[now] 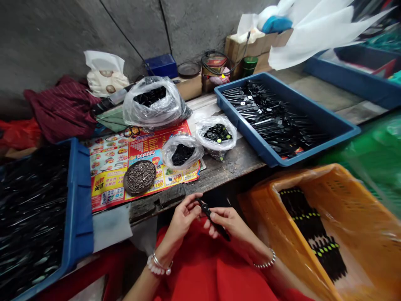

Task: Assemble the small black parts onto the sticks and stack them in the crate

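Hands: drawn together over a red garment, on the near side of the printed flyer (pixel 109 177) and off its right corner.
Left hand (pixel 182 219): thumb and fingers pinched about the far end of the slim black piece (pixel 205 208).
Right hand (pixel 231 220): clamped along the same piece, whose near end pokes out below the fingers.
Black piece: held slantwise in front of the flyer, clear of the bench (pixel 225 171).
Dish (pixel 126 184): on the flyer's near half, heaped with small metal bits.
Small bag (pixel 198 151): on the flyer's right side, mouth open, black pieces inside.
Second bag (pixel 232 146): just beside the flyer's right edge, black and yellow-green parts in it.
Blue tray (pixel 246 130): further right of the flyer, full of long black pieces.
Orange crate (pixel 354 192): right of the flyer and nearer the person; black pieces with yellow-green dots lie in rows.
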`<state>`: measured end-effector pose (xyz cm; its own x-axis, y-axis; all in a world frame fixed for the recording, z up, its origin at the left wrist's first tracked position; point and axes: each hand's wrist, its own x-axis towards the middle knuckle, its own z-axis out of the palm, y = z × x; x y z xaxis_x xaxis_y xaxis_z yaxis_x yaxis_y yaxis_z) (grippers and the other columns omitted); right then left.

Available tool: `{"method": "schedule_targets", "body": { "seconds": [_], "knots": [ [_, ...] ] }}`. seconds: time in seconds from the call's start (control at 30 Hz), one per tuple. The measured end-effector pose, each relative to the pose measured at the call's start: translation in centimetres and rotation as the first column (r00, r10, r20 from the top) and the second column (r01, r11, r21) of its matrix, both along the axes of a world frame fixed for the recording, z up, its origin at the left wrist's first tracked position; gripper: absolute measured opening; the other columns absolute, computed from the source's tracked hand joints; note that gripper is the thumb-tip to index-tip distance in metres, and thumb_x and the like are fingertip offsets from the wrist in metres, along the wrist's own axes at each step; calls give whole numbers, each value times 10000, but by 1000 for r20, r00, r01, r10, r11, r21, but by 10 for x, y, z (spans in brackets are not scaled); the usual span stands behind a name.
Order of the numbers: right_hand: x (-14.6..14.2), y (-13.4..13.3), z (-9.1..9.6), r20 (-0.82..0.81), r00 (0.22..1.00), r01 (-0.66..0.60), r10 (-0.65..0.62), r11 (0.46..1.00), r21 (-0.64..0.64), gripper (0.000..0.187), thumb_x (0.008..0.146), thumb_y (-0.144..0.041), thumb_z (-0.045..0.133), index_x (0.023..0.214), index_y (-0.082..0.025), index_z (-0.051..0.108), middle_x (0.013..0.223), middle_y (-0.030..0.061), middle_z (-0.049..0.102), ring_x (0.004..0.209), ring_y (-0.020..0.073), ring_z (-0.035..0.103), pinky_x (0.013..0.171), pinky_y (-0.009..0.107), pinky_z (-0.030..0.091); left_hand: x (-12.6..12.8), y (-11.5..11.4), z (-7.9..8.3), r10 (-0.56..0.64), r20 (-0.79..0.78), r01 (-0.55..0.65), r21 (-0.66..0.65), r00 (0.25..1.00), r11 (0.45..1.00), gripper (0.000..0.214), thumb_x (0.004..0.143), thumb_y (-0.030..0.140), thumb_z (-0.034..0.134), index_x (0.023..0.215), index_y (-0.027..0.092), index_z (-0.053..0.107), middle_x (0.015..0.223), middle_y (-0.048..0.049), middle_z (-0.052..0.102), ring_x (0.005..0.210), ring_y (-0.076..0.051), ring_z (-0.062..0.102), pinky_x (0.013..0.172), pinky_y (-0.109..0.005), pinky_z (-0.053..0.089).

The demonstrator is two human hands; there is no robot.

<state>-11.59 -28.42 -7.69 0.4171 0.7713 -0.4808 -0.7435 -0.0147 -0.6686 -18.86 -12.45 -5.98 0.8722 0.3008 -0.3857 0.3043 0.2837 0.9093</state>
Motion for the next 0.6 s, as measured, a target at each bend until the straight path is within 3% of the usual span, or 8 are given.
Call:
{"method": "schedule_targets", "body": {
  "seconds": [0.2,0.37,0.5,0.6],
  "knots": [
    [1,-3,-1,86,992,-98,96,995,13,546,731,-608,770,935,-103,727,740,74,714,522,114,597,522,233,483,-2,0,3,-35,-25,36,35,999,999,323,789,413,729,977,151,712,920,-97,738,827,-206,665,750,-293,505],
    [4,-2,-2,155,969,-200,194,980,25,494,771,-584,740,824,-94,710,716,75,717,533,104,603,542,210,436,-5,8,5,-121,-14,121,194,993,973,256,777,402,714,823,152,748,840,-91,755,789,-219,677,768,-303,515],
    [6,2,-6,206,958,-207,198,978,25,460,730,-554,769,746,-97,716,695,54,705,551,105,595,528,200,395,-6,10,6,-202,23,183,332,979,926,214,770,395,702,770,188,759,813,-76,746,792,-237,690,772,-301,542],
    [9,5,-8,137,978,-165,159,986,38,415,661,-507,804,732,-108,713,663,29,689,520,107,581,499,195,382,-6,12,-5,-168,57,131,403,984,906,247,740,459,725,745,216,771,815,-70,748,778,-250,696,765,-300,569]
  ]
}}
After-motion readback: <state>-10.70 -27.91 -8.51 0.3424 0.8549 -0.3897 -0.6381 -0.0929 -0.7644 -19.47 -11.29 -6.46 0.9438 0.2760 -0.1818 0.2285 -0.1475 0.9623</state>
